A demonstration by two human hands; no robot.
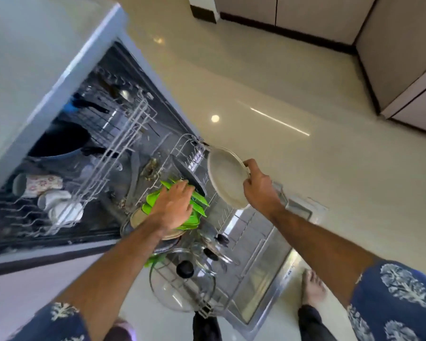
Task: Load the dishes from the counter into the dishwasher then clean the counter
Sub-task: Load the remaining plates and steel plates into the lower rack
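A round cream ceramic plate (228, 177) is gripped on edge at its right rim by the right hand (260, 187), apparently so that it can be slotted upright between the tines of the white wire lower rack (244, 232). The left hand (174, 205), fingers spread, is laid on bright green plastic plates (197, 207), probably to steady them; clear glass lids (182, 281) are racked nearer.

Legible text: none; only a small dark marking on the steel edge of the open dishwasher door (289, 273), lower right of the frame, too blurred to read.
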